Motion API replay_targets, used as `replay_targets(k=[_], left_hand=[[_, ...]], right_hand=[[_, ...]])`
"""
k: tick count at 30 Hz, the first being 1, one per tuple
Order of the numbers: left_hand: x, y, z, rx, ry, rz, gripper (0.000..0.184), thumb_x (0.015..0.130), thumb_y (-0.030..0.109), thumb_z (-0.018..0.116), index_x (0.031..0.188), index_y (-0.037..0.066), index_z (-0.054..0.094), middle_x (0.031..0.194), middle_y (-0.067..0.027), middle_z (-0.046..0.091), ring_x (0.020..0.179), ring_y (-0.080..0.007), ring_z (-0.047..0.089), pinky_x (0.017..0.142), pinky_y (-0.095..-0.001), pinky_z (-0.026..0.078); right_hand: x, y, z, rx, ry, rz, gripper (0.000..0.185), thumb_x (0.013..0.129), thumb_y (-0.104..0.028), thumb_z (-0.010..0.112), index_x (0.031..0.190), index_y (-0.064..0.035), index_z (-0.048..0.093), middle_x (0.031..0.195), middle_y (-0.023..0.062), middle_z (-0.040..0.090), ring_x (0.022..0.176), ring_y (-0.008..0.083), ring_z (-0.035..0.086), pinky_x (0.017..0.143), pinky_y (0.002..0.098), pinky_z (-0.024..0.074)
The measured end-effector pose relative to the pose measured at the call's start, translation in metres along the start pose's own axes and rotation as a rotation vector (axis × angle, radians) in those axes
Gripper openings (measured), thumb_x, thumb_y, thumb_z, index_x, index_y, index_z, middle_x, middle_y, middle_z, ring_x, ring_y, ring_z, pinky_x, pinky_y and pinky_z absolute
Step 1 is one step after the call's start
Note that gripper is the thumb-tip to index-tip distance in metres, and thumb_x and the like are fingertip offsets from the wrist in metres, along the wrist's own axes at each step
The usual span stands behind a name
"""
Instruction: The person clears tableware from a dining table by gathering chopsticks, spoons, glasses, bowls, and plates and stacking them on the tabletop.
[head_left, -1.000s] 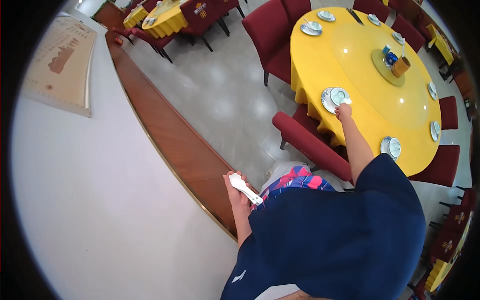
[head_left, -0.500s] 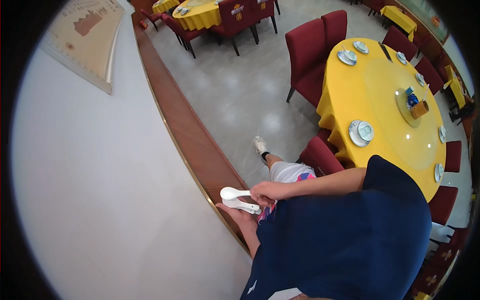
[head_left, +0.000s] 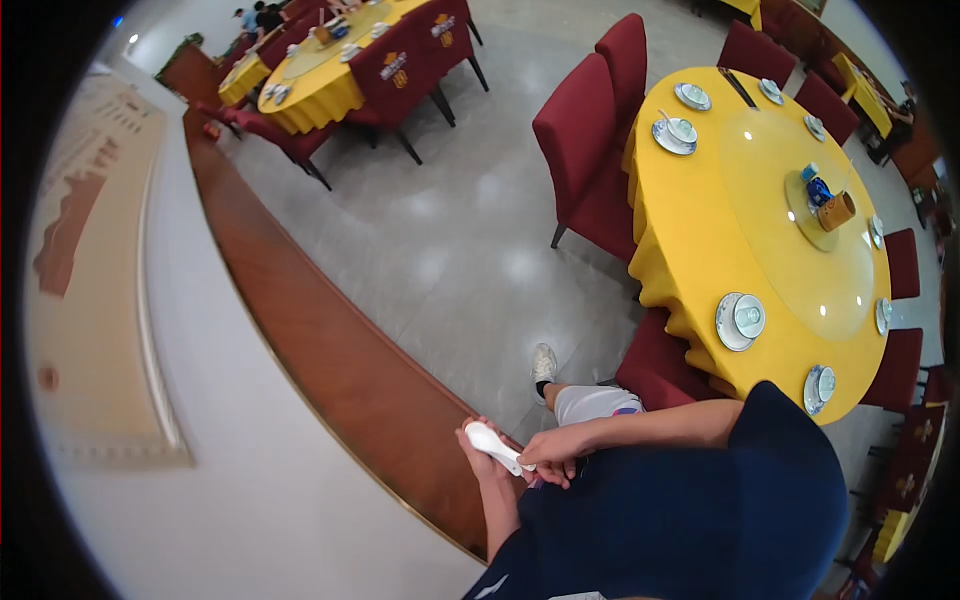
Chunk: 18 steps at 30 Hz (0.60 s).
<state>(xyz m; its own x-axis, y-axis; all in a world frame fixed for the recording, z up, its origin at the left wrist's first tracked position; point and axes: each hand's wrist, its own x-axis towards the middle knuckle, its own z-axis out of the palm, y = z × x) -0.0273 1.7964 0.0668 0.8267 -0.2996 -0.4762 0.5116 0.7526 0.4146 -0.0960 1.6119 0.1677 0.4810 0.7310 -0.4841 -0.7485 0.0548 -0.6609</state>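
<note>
Several white soup spoons (head_left: 491, 446) lie nested in my left hand (head_left: 482, 467), bowls toward the wall side and handles toward my body; I cannot tell their exact number. My left fingers curl up around them from below. My right hand (head_left: 556, 448) is closed at the handle ends, thumb and fingers pinching a spoon handle. Both hands are close together in front of my dark blue shirt, beside the brown ledge (head_left: 330, 340).
At the right stands a round table with a yellow cloth (head_left: 680, 230), place settings such as a plate with a cup (head_left: 740, 321), and a brown holder (head_left: 836, 210). Red chairs (head_left: 580, 140) surround it. A white wall (head_left: 300, 480) runs along my left. Another yellow-covered table (head_left: 330, 95) stands farther off.
The spoon my right hand held apart above the others now lies against them in my left hand. My view has turned and moved forward along the ledge.
</note>
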Motion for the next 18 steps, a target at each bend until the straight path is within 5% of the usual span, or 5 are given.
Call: replay_targets(k=[2,8,12,18], left_hand=[[0.056,0.009,0.03,0.302,-0.02,-0.21,0.033,0.095,0.047,0.049,0.108,0.017,0.054,0.097,-0.0039,0.061,0.083,-0.0179,0.063,0.052,-0.0307,0.058],[0.152,0.016,0.162,0.581,-0.093,-0.257,0.033,0.097,0.041,0.049,0.114,0.013,0.051,0.1,-0.0071,0.062,0.086,-0.0198,0.064,0.054,-0.0348,0.058],[0.188,0.016,0.195,0.555,-0.164,-0.248,0.034,0.097,0.041,0.048,0.116,0.013,0.051,0.1,-0.0083,0.062,0.086,-0.0212,0.064,0.053,-0.0356,0.058],[0.257,0.004,0.197,0.462,-0.181,-0.497,0.025,0.096,0.04,0.051,0.104,0.017,0.051,0.095,-0.0046,0.063,0.086,-0.0205,0.064,0.055,-0.0353,0.058]], right_hand=[[-0.012,-0.033,-0.024,0.088,0.068,-0.009,0.044,0.101,-0.04,0.033,0.1,-0.0051,0.059,0.06,0.0026,0.058,0.052,0.0125,0.06,0.043,0.0225,0.0442],[-0.03,-0.106,-0.085,0.234,0.211,-0.167,0.043,0.101,-0.041,0.038,0.108,-0.0053,0.062,0.061,0.0018,0.059,0.059,0.0129,0.065,0.046,0.0214,0.0455],[-0.035,-0.133,-0.113,0.205,0.335,-0.172,0.044,0.1,-0.04,0.042,0.106,-0.0038,0.065,0.059,0.0013,0.058,0.057,0.0125,0.064,0.046,0.0224,0.046],[-0.032,-0.153,-0.152,0.164,0.512,-0.153,0.045,0.099,-0.041,0.046,0.097,-0.0019,0.067,0.052,-0.0013,0.051,0.047,0.0099,0.056,0.043,0.0224,0.0418]])
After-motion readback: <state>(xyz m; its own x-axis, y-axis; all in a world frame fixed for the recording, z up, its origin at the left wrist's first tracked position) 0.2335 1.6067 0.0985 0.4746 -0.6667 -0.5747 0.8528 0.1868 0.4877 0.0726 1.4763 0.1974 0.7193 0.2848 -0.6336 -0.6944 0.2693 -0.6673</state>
